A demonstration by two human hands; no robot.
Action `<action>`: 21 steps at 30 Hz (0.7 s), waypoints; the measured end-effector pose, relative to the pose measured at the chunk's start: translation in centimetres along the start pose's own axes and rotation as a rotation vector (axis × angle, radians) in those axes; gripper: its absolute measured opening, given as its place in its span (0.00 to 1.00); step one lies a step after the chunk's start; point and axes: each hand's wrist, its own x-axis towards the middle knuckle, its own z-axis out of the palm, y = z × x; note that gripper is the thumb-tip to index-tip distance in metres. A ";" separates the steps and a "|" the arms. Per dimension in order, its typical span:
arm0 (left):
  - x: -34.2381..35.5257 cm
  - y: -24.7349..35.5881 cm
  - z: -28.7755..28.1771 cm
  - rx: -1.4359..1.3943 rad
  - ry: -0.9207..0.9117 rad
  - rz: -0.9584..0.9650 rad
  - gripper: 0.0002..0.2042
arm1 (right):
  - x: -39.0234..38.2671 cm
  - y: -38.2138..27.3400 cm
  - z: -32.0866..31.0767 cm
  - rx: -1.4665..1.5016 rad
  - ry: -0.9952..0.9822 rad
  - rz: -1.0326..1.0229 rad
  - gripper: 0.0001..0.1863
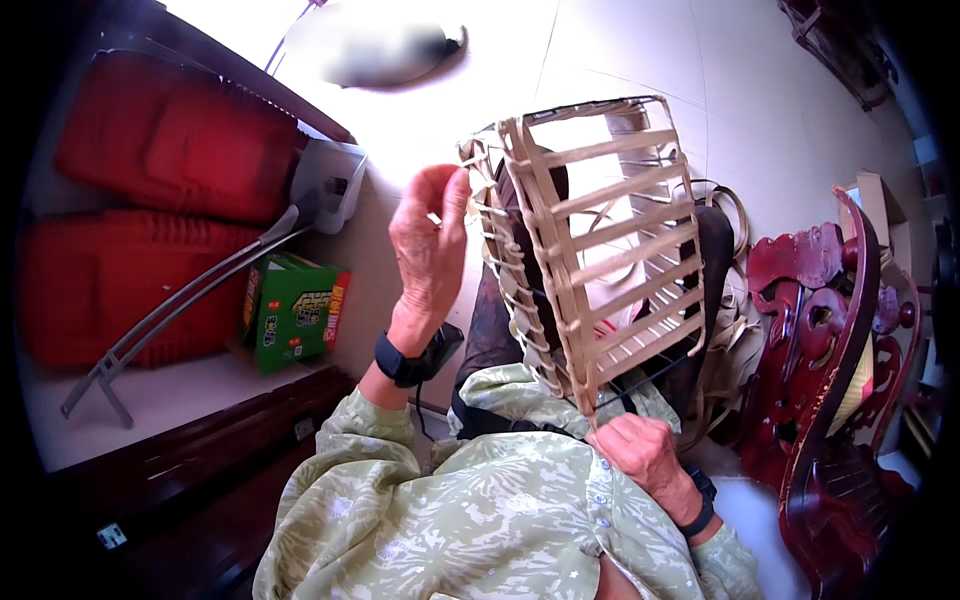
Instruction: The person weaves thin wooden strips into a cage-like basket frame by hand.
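Whitish-printed, light-green shirt (470, 500); black wristbands (397, 364), left one with black cable (419, 406); dark trousers (490, 325)

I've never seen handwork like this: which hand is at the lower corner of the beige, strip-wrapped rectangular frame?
The person's right hand, curled at the lower corner of the frame; the left hand is raised beside its upper left edge.

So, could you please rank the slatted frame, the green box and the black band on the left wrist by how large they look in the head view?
1. Slatted frame, largest by far
2. Green box
3. Black band, smallest
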 end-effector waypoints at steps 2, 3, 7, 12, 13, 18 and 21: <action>1.2 -1.3 -0.7 0.102 0.083 0.012 0.11 | -0.6 -0.3 -0.1 0.014 -0.044 0.064 0.10; 2.0 -2.1 -1.1 0.138 0.059 0.017 0.13 | -0.5 -0.3 -0.3 0.022 -0.056 0.084 0.11; 4.7 -5.0 -0.1 -0.214 -0.174 -0.163 0.20 | -0.8 -0.1 -0.7 0.116 -0.098 0.229 0.11; 5.7 -5.6 1.3 -0.484 -0.417 -0.289 0.18 | -2.0 0.0 -1.4 0.390 -0.125 0.681 0.09; 5.7 -5.4 1.4 -0.557 -0.440 -0.304 0.18 | -2.1 -0.2 -1.3 0.377 -0.112 0.693 0.11; 5.5 -2.7 1.4 -0.697 -0.415 -0.142 0.19 | -2.4 -1.4 -1.2 0.061 -0.141 0.457 0.12; 6.3 -0.2 1.6 -0.678 -0.495 -0.037 0.18 | -1.9 -2.3 -1.1 -0.107 -0.155 0.297 0.13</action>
